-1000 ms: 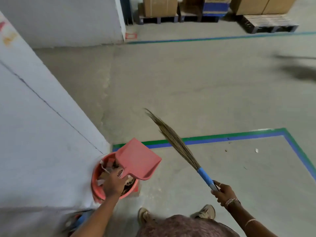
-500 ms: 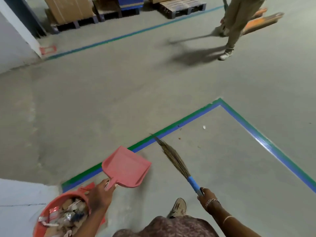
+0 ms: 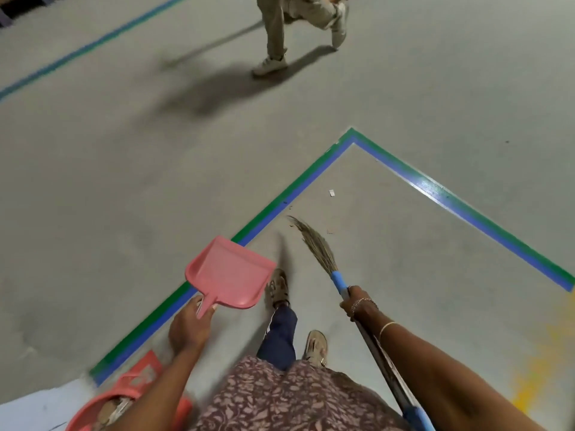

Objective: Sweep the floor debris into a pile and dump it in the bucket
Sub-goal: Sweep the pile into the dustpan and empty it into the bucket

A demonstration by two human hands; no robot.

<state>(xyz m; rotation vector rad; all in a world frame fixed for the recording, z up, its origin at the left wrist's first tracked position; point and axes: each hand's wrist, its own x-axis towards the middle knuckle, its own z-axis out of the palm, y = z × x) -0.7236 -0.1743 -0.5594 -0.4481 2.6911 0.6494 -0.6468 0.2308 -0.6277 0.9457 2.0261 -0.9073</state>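
My left hand (image 3: pixel 189 325) grips the handle of a pink dustpan (image 3: pixel 228 273), held level above the floor with its pan showing nothing inside. My right hand (image 3: pixel 357 304) grips the blue-wrapped handle of a broom (image 3: pixel 315 244), whose straw bristles point forward just above the floor. An orange bucket (image 3: pixel 93 413) with scraps inside sits at the bottom left, partly behind my left arm. A small white scrap (image 3: pixel 332 193) and a few dark specks (image 3: pixel 292 226) lie on the floor ahead of the bristles.
A green and blue floor tape (image 3: pixel 311 181) marks a corner around the area I stand in. Another person (image 3: pixel 280 35) walks across the top of the view. A white wall base (image 3: pixel 34 405) runs beside the bucket. Yellow paint (image 3: pixel 541 368) stains the floor at right.
The view has turned right, away from the bucket and wall. My left hand has carried the dustpan off the bucket and forward; the broom has moved along with it.
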